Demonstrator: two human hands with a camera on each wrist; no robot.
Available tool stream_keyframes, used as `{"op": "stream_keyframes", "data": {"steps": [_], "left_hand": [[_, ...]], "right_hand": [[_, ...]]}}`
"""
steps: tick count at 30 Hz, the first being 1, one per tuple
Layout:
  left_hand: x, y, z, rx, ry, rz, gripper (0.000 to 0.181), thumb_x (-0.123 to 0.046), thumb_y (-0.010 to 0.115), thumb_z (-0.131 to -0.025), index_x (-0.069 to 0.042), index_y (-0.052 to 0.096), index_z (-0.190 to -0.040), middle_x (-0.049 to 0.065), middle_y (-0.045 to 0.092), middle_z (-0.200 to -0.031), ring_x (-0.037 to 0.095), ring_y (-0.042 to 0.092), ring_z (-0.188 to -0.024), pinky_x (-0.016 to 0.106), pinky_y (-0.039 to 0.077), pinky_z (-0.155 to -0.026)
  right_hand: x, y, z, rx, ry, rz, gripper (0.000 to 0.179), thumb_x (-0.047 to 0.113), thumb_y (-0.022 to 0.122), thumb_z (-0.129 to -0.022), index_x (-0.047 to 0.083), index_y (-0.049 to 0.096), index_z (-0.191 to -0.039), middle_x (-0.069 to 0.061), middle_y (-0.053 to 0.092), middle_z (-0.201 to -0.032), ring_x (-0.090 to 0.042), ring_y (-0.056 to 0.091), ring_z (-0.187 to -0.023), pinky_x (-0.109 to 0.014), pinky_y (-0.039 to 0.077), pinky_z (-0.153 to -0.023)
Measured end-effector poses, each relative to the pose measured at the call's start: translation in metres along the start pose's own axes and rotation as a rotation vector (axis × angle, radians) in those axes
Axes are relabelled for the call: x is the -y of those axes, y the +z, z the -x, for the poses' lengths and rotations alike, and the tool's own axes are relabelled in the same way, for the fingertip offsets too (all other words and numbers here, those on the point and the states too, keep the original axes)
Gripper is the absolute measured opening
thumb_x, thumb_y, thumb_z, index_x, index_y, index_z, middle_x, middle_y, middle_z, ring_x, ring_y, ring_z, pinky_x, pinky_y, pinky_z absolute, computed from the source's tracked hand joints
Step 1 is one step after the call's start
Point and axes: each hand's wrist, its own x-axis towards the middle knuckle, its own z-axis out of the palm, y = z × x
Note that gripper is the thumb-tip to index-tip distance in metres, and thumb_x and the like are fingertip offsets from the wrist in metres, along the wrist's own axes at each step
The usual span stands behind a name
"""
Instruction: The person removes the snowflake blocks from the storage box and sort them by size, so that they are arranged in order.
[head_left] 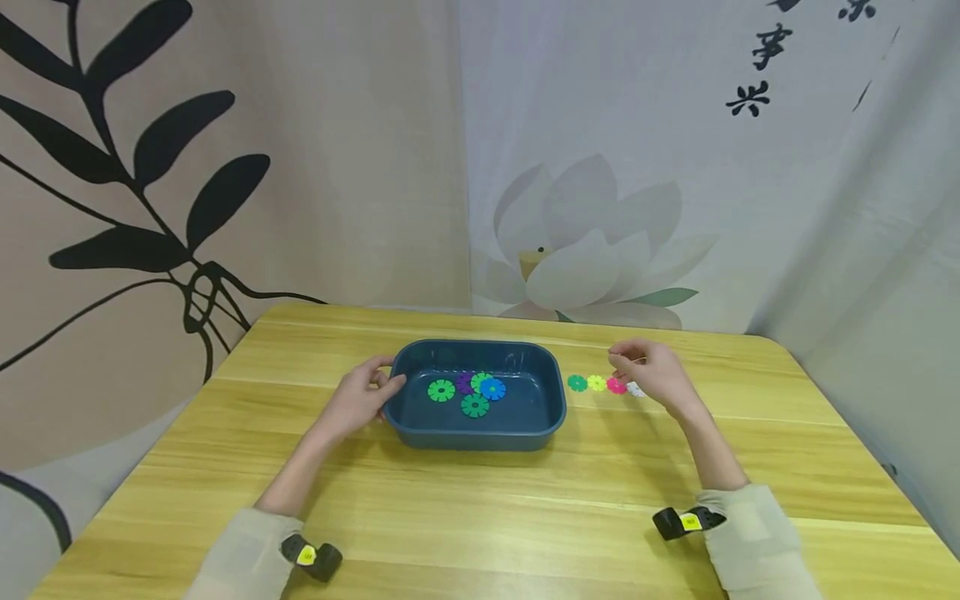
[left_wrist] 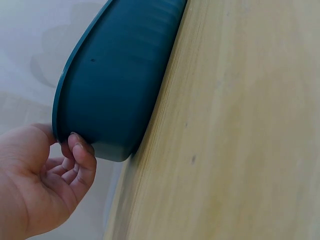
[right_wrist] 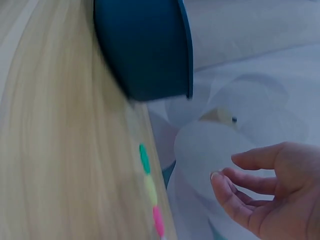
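A dark teal plastic tub (head_left: 476,440) stands on the table with several notched flower-shaped plastic discs inside: two green ones, a darker green one (head_left: 475,406), a purple one and a blue one (head_left: 492,389). My left hand (head_left: 362,392) grips the tub's left end, thumb over the rim and fingers against the outer wall (left_wrist: 112,85). To the right of the tub, a green disc (head_left: 577,383), a yellow disc (head_left: 597,383), a pink disc (head_left: 617,385) and a white disc (head_left: 635,389) lie in a row. Above the white disc, partly covering it, hovers my right hand (head_left: 654,373), fingers loosely bent, with nothing visible between them (right_wrist: 280,190).
The wooden table (head_left: 465,517) has a back edge close behind the tub. A printed curtain (head_left: 360,167) hangs behind it. Each wrist wears a black camera, such as the right wrist camera (head_left: 688,522).
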Motion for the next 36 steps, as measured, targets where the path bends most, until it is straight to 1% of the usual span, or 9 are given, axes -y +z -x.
{"op": "stream_keyframes", "data": {"steps": [4,9,12,17,21,25,27,31,36], "left_hand": [[0.000,0.000,0.000,-0.003,-0.004,0.007,0.049,-0.014,0.061,-0.103,0.008,0.044,-0.143,0.015,0.057,-0.082,0.020,0.057,-0.055,0.030,0.053,-0.049],[-0.001,0.000,0.000,-0.002,-0.007,0.006,0.049,-0.015,0.061,-0.103,0.008,0.044,-0.143,0.014,0.057,-0.082,0.023,0.058,-0.056,0.030,0.054,-0.050],[-0.001,0.000,0.000,-0.001,-0.006,0.004,0.049,-0.015,0.061,-0.103,0.008,0.044,-0.143,0.015,0.057,-0.082,0.023,0.058,-0.056,0.030,0.054,-0.050],[0.000,0.001,0.000,-0.004,-0.008,0.006,0.049,-0.015,0.061,-0.103,0.008,0.044,-0.143,0.016,0.057,-0.082,0.021,0.057,-0.055,0.030,0.054,-0.050],[0.000,0.001,0.000,-0.005,-0.011,0.010,0.049,-0.015,0.061,-0.103,0.008,0.044,-0.144,0.016,0.057,-0.083,0.021,0.058,-0.056,0.030,0.054,-0.050],[0.000,0.000,0.000,-0.007,-0.010,0.011,0.049,-0.015,0.061,-0.103,0.008,0.044,-0.143,0.016,0.057,-0.083,0.020,0.057,-0.056,0.030,0.054,-0.050],[-0.001,0.000,0.000,-0.007,-0.010,0.010,0.049,-0.015,0.060,-0.103,0.008,0.044,-0.144,0.016,0.057,-0.083,0.019,0.057,-0.056,0.029,0.054,-0.050],[-0.001,0.000,0.000,-0.007,-0.011,0.005,0.049,-0.015,0.060,-0.103,0.008,0.044,-0.144,0.016,0.058,-0.083,0.019,0.057,-0.055,0.029,0.053,-0.050],[-0.002,0.000,0.000,-0.005,-0.011,0.005,0.049,-0.014,0.061,-0.103,0.008,0.044,-0.143,0.012,0.058,-0.081,0.020,0.058,-0.056,0.029,0.053,-0.049]], "right_hand": [[0.015,0.010,-0.004,-0.004,-0.032,-0.016,0.033,0.022,0.061,-0.102,-0.004,0.064,-0.122,-0.019,0.070,-0.103,-0.039,0.069,-0.091,-0.046,0.058,-0.078],[0.032,0.023,-0.007,0.012,-0.063,-0.042,0.031,0.021,0.062,-0.102,-0.004,0.065,-0.120,-0.017,0.070,-0.101,-0.035,0.070,-0.088,-0.035,0.059,-0.076],[0.042,0.033,-0.008,0.020,-0.081,-0.053,0.029,0.019,0.063,-0.101,-0.003,0.066,-0.119,-0.017,0.070,-0.102,-0.033,0.071,-0.087,-0.034,0.060,-0.076],[0.054,0.051,-0.013,0.052,-0.098,-0.060,0.027,0.017,0.063,-0.101,-0.003,0.066,-0.119,-0.019,0.071,-0.102,-0.031,0.071,-0.086,-0.043,0.060,-0.078],[0.062,0.066,-0.018,0.082,-0.114,-0.078,0.028,0.015,0.063,-0.101,-0.005,0.065,-0.121,-0.021,0.071,-0.107,-0.032,0.072,-0.088,-0.043,0.060,-0.080],[0.072,0.079,-0.022,0.116,-0.107,-0.097,0.027,0.014,0.063,-0.101,-0.005,0.065,-0.120,-0.023,0.069,-0.109,-0.038,0.069,-0.091,-0.045,0.059,-0.084],[0.075,0.086,-0.025,0.133,-0.105,-0.083,0.026,0.014,0.063,-0.101,-0.004,0.066,-0.119,-0.021,0.069,-0.108,-0.039,0.068,-0.092,-0.044,0.059,-0.084],[0.079,0.101,-0.029,0.142,-0.098,-0.029,0.026,0.016,0.063,-0.101,-0.002,0.066,-0.119,-0.015,0.070,-0.109,-0.032,0.066,-0.095,-0.039,0.058,-0.084],[0.079,0.120,-0.037,0.154,-0.076,0.007,0.029,0.017,0.066,-0.099,-0.002,0.066,-0.121,-0.014,0.070,-0.110,-0.028,0.065,-0.101,-0.041,0.056,-0.088]]}}
